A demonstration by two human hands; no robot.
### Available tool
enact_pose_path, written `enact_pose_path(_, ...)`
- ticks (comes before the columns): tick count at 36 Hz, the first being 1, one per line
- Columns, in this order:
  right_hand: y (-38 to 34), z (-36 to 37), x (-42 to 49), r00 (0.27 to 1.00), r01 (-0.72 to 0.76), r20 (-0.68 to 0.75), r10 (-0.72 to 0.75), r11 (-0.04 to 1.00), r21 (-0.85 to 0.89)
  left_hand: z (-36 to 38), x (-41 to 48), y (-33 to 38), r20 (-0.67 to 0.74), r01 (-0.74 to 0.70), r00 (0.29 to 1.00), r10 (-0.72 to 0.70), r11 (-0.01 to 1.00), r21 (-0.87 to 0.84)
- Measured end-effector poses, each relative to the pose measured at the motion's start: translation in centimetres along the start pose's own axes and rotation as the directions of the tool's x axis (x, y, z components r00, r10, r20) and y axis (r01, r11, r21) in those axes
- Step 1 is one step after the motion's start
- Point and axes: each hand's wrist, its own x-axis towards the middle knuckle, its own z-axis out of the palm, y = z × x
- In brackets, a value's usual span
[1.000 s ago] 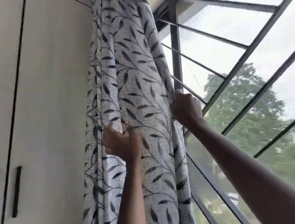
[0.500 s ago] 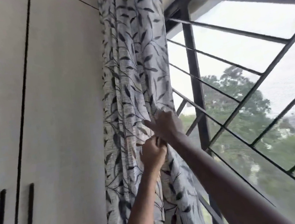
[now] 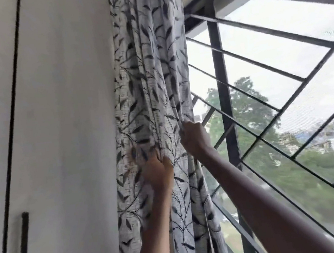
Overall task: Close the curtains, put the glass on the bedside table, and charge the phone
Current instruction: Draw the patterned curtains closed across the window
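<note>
My right hand (image 3: 194, 137) is closed on the curtain's (image 3: 153, 86) window-side edge, fingers pinching a fold. My left hand (image 3: 159, 173) is lower and blurred against the cloth; I think it grips a pleat, but I cannot tell for sure. The curtain hangs bunched between the wardrobe (image 3: 59, 138) and the window grille (image 3: 223, 99), so most of the glass is uncovered. The risk I see: pulling down rather than sideways could jam the top fixings, which are out of view, or tear the cloth. A thin pinch could also slip off. The glass and phone are not in view.
</note>
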Motion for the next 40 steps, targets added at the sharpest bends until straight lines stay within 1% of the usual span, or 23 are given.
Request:
enact_pose_path(2,-0.9,0.0,-0.2,1.000,-0.011,0.030,0.009,0.998,0.063,0.7,-0.7,0.6,0.035,-0.088,0.996,0.086,0.996,0.033)
enact_pose_path(4,-1.6,0.1,-0.2,0.997,-0.041,0.073,0.032,0.992,0.121,1.3,-1.1,1.2,0.070,-0.139,0.988,0.136,0.990,0.033)
enact_pose_path(5,-1.9,0.1,-0.3,0.995,-0.057,0.082,0.047,0.990,0.126,1.5,-1.3,1.6,0.080,-0.138,0.988,0.134,0.989,0.049)
enact_pose_path(8,-1.9,0.3,-0.2,0.998,-0.069,0.018,0.068,0.996,0.059,1.9,-1.5,2.2,0.144,-0.139,0.981,0.127,0.987,0.075)
enact_pose_path(11,-1.2,-0.2,-0.2,0.997,-0.080,-0.002,0.080,0.994,-0.076,1.9,-1.8,1.8,0.220,-0.221,0.955,0.201,0.973,0.073)
enact_pose_path(12,-0.7,-0.5,-0.2,0.996,-0.090,0.012,0.091,0.991,-0.102,1.8,-1.9,1.6,0.206,-0.258,0.948,0.241,0.964,0.058)
enact_pose_path(14,0.5,-1.2,-0.2,0.994,-0.098,0.025,0.102,0.986,-0.135,1.4,-2.3,1.7,0.118,-0.286,0.951,0.286,0.958,-0.012)
enact_pose_path(15,1.1,-1.5,-0.2,0.994,-0.104,0.017,0.108,0.983,-0.148,1.3,-2.5,1.9,0.077,-0.277,0.957,0.281,0.959,-0.059)
enact_pose_path(16,1.8,-1.9,-0.2,0.993,-0.113,0.000,0.114,0.982,-0.154,1.5,-2.6,2.1,0.069,-0.256,0.962,0.264,0.961,-0.107)
enact_pose_path(17,2.5,-2.3,-0.2,0.992,-0.126,-0.024,0.124,0.979,-0.161,1.8,-2.7,2.4,0.094,-0.231,0.964,0.247,0.961,-0.153)
enact_pose_path(20,4.4,-3.9,-0.3,0.986,-0.162,-0.073,0.151,0.968,-0.191,3.4,-3.7,3.8,0.221,-0.174,0.947,0.233,0.951,-0.255)
enact_pose_path(22,5.1,-5.5,-0.5,0.981,-0.186,-0.091,0.169,0.954,-0.236,4.7,-5.0,5.4,0.329,-0.125,0.915,0.235,0.938,-0.325)
enact_pose_path(24,6.1,-7.3,-0.6,0.978,-0.202,-0.099,0.181,0.939,-0.280,6.0,-6.8,7.4,0.437,-0.077,0.869,0.234,0.934,-0.348)
enact_pose_path(26,7.1,-9.4,-0.9,0.977,-0.209,-0.120,0.178,0.921,-0.328,7.4,-8.6,9.4,0.485,-0.038,0.846,0.223,0.932,-0.361)
enact_pose_path(28,8.2,-11.5,-1.1,0.978,-0.199,-0.132,0.161,0.908,-0.369,8.9,-10.3,11.5,0.487,-0.012,0.843,0.229,0.913,-0.409)
enact_pose_path(30,9.3,-13.9,-1.3,0.973,-0.225,-0.137,0.185,0.891,-0.395,10.4,-11.8,13.8,0.470,0.005,0.844,0.259,0.872,-0.490)
enact_pose_path(34,11.7,-19.7,-2.3,0.950,-0.311,-0.160,0.268,0.854,-0.417,12.6,-14.7,18.8,0.423,-0.043,0.840,0.340,0.819,-0.572)
enact_pose_path(40,16.1,-27.1,-5.2,0.923,-0.385,-0.226,0.311,0.762,-0.521,14.5,-19.6,25.6,0.366,-0.090,0.829,0.423,0.746,-0.659)
